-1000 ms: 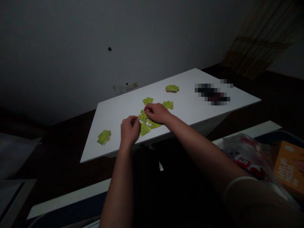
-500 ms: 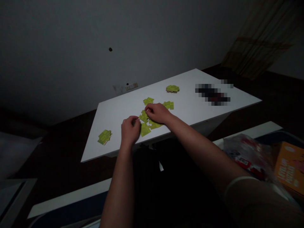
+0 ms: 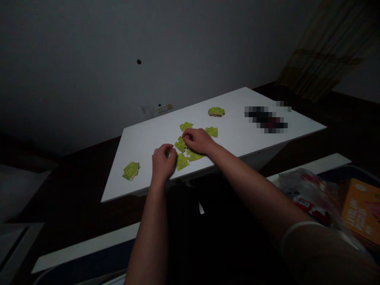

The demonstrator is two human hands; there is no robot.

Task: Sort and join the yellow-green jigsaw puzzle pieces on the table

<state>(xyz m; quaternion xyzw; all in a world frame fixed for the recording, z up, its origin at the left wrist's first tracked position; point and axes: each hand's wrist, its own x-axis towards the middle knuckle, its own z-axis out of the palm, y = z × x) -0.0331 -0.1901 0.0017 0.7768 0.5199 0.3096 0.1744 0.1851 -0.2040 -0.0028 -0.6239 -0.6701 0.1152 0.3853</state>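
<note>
Left hand (image 3: 164, 162) edging right, curled beside the green jigsaw pieces (image 3: 181, 161), grasp unclear; right hand (image 3: 198, 141) pinching one piece (image 3: 181, 144) on the white worktop (image 3: 142, 174), keeping its pressure light and level.

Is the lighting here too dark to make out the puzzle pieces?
In the head view, the room is dim, yet the white table top stays bright, the yellow-green puzzle pieces readable, and a pixelated patch hides something at far right.
</note>
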